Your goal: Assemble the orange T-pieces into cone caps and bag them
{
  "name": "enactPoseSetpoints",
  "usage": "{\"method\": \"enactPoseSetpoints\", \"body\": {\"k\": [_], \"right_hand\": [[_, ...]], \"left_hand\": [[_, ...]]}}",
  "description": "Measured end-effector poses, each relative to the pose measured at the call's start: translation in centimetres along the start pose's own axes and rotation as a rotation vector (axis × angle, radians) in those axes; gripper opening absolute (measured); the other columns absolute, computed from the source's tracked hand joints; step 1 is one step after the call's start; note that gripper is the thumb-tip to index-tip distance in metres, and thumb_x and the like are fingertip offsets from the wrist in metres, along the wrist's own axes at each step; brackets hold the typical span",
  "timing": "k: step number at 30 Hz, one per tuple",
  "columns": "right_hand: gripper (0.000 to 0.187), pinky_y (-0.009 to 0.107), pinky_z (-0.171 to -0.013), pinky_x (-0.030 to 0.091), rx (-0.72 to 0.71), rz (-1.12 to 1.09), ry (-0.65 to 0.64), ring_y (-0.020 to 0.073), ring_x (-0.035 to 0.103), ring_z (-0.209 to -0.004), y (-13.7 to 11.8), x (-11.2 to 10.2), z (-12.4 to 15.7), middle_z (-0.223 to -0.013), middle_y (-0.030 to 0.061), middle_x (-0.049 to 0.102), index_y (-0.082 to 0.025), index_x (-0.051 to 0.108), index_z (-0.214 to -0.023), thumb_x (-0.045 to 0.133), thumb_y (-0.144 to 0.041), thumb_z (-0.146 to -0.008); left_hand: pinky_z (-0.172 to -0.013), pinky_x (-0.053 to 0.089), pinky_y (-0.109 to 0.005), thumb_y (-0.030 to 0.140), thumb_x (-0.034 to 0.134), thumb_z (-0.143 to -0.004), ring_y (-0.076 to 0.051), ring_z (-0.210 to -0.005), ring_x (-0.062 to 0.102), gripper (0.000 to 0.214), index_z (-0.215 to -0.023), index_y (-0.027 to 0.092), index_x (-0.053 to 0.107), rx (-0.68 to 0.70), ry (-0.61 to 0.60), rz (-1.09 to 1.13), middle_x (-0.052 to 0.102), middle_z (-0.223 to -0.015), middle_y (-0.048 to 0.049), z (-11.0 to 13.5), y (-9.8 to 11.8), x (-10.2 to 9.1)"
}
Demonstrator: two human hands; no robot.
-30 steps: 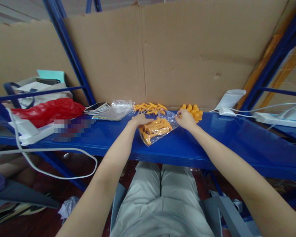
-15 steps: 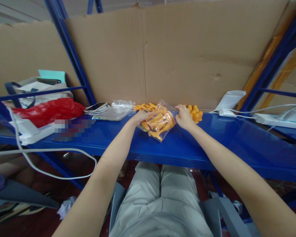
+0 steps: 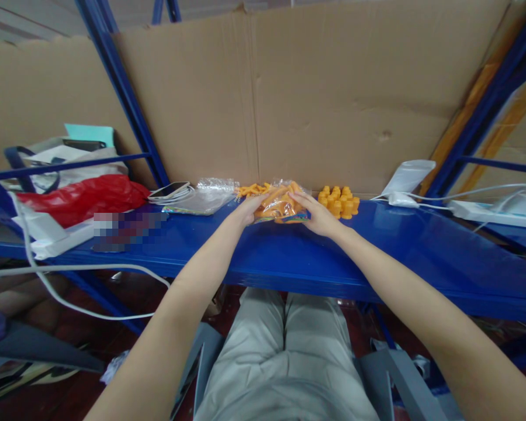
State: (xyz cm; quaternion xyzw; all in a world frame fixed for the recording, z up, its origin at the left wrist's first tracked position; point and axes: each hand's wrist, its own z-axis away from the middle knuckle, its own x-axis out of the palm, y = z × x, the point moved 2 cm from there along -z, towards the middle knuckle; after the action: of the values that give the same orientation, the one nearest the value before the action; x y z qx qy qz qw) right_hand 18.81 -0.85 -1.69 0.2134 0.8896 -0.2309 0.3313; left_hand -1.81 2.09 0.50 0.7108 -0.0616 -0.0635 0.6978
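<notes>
A clear plastic bag of orange parts [image 3: 279,204] sits upright on the blue shelf [image 3: 377,245], pressed between my two hands. My left hand [image 3: 248,209] holds its left side with curled fingers. My right hand [image 3: 316,214] lies against its right side, fingers stretched along the bag. Loose orange pins [image 3: 251,189] lie just behind my left hand. A cluster of orange caps [image 3: 339,202] stands to the right of my right hand.
A phone [image 3: 170,189] and empty clear bags [image 3: 206,196] lie left of the pins. A red bag [image 3: 85,198], white box and cable [image 3: 70,269] crowd the left end. White pouch [image 3: 409,174] and power strip [image 3: 491,211] sit at right. Cardboard [image 3: 333,93] backs the shelf.
The bag lay flat near the shelf front, was lifted, and now stands further back by the cardboard. My right hand shifted from the bag's top corner to its side.
</notes>
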Motion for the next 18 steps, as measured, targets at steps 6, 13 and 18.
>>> {"method": "enactPoseSetpoints", "body": {"k": [6,13,18], "right_hand": [[0.022,0.058,-0.103,0.049,0.226,-0.105,0.133,0.0354,0.064,-0.117,1.5,-0.3,-0.4,-0.120,0.0168,0.069,-0.018,0.071,-0.104,0.061,-0.025,-0.087],[0.036,0.047,-0.075,0.063,0.531,-0.599,0.236,0.0264,0.074,-0.079,0.2,-0.4,-0.4,-0.101,0.0107,0.074,-0.022,0.064,-0.108,0.076,-0.033,-0.076],[0.032,0.038,-0.070,0.064,0.613,-0.714,0.281,0.0208,0.074,-0.070,-0.8,-1.1,-0.4,-0.083,0.0057,0.073,-0.022,0.063,-0.097,0.077,-0.043,-0.078]], "left_hand": [[-0.041,0.041,-0.016,0.027,0.056,-0.096,-0.010,-0.047,0.059,0.015,-0.099,0.015,0.064,0.013,0.012,0.141,0.069,-0.070,-0.0047,1.6,1.0,1.7],[-0.061,0.060,-0.027,0.000,0.060,-0.081,-0.014,-0.065,0.070,0.049,-0.123,0.022,0.045,0.073,0.121,0.329,0.071,-0.095,-0.0036,1.4,1.1,1.8],[-0.060,0.059,-0.025,0.004,0.061,-0.082,-0.013,-0.060,0.069,0.050,-0.125,0.022,0.044,0.126,0.128,0.395,0.071,-0.092,-0.0025,1.4,1.5,1.2]]}}
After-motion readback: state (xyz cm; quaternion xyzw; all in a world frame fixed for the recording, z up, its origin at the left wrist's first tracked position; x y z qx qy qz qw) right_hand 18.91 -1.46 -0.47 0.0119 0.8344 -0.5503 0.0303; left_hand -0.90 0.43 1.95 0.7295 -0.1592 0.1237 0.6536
